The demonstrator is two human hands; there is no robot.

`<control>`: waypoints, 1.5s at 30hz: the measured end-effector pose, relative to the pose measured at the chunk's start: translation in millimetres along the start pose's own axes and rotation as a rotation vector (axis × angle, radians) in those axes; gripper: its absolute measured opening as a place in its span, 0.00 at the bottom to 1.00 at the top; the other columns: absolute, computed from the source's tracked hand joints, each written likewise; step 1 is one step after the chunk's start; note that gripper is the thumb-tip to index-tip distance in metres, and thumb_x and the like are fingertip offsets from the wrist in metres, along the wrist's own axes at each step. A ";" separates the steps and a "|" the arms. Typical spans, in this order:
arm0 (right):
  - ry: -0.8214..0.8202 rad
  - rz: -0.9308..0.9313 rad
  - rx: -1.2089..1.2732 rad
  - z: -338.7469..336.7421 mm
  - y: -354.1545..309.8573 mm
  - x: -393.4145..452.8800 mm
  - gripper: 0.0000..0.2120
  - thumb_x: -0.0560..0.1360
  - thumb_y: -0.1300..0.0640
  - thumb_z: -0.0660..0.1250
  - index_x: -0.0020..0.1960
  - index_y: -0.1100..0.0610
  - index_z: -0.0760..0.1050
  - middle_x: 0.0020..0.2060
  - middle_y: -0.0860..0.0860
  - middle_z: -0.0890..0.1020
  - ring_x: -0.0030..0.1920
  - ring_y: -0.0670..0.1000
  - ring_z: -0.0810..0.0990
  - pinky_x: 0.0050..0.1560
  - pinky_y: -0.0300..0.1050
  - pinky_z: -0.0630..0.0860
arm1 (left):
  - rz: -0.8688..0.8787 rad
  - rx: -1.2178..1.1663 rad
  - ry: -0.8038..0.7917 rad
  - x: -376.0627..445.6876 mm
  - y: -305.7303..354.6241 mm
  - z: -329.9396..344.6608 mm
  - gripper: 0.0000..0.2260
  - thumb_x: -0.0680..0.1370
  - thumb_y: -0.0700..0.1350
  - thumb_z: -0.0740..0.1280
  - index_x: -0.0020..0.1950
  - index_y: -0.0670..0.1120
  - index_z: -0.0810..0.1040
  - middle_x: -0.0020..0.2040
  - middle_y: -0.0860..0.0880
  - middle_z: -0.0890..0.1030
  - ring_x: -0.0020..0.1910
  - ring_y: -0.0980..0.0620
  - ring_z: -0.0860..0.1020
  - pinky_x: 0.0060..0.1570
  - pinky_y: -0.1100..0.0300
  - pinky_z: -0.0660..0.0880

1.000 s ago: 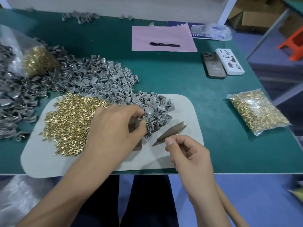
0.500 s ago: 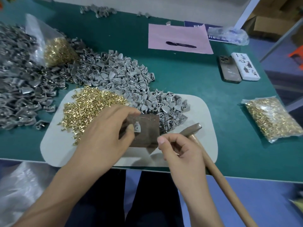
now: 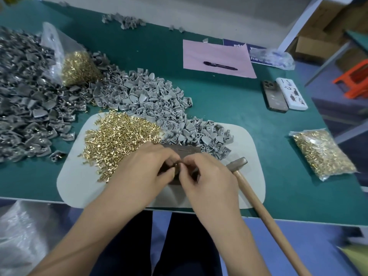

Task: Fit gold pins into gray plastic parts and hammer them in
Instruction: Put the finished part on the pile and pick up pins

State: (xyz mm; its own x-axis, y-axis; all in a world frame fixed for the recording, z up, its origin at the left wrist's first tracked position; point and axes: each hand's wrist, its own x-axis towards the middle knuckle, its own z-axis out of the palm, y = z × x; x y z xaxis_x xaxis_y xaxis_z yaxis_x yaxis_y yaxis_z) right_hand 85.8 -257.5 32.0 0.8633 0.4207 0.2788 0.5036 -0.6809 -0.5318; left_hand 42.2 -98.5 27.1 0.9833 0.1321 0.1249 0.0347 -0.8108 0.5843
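Note:
My left hand [image 3: 147, 172] and my right hand [image 3: 209, 176] meet over a dark metal block [image 3: 189, 150] on the white mat [image 3: 79, 186]. My left fingers pinch a small gray plastic part [image 3: 177, 163] on the block. My right thumb and forefinger pinch at that same part; the gold pin between them is hidden. A hammer [image 3: 238, 162] lies on the mat just right of my right hand, its wooden handle [image 3: 266, 214] running off the table's front edge. Loose gold pins [image 3: 121, 136] are heaped on the mat's left half, and gray parts [image 3: 151, 100] are piled behind.
A darker heap of gray parts [image 3: 25, 108] fills the left side, with an open bag of pins [image 3: 77, 66] on it. A sealed pin bag [image 3: 322, 154] lies at the right. Two phones [image 3: 284, 95], pink paper [image 3: 215, 54] and a pen [image 3: 220, 65] lie further back.
My left hand set the gray part on the block and held it there. My right hand moved left from beside the hammer head to meet it. The camera view shifted.

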 end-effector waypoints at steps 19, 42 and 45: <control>-0.240 -0.431 -0.425 -19.7 -1.3 38.9 0.05 0.74 0.53 0.75 0.40 0.50 0.81 0.36 0.45 0.79 0.41 0.51 0.80 0.32 0.42 0.68 | -0.077 -0.320 0.101 -0.6 -17.5 9.2 0.04 0.72 0.47 0.77 0.44 0.56 0.86 0.40 0.59 0.77 0.45 0.58 0.74 0.42 0.63 0.68; -0.237 -0.179 -0.158 -14.8 2.4 31.5 0.01 0.74 0.52 0.72 0.43 0.46 0.81 0.35 0.40 0.74 0.41 0.43 0.74 0.35 0.45 0.72 | -0.049 -0.271 0.078 -1.5 -14.0 2.8 0.05 0.75 0.46 0.75 0.48 0.55 0.85 0.42 0.58 0.77 0.45 0.59 0.74 0.45 0.61 0.72; -0.249 -0.208 -0.172 -17.2 -1.4 29.9 0.03 0.75 0.54 0.72 0.43 0.48 0.81 0.37 0.43 0.77 0.43 0.46 0.77 0.36 0.46 0.72 | -0.043 -0.256 0.072 -2.6 -13.6 2.8 0.05 0.75 0.45 0.74 0.48 0.55 0.85 0.41 0.59 0.74 0.46 0.59 0.73 0.43 0.64 0.68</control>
State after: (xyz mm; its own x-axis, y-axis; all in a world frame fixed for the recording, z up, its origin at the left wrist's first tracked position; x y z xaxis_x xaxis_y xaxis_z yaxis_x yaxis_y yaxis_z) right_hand 111.5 -254.2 54.9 0.7178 0.6794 0.1523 0.6840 -0.6473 -0.3365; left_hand 39.6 -89.5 16.6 0.9663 0.2114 0.1469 0.0212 -0.6341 0.7730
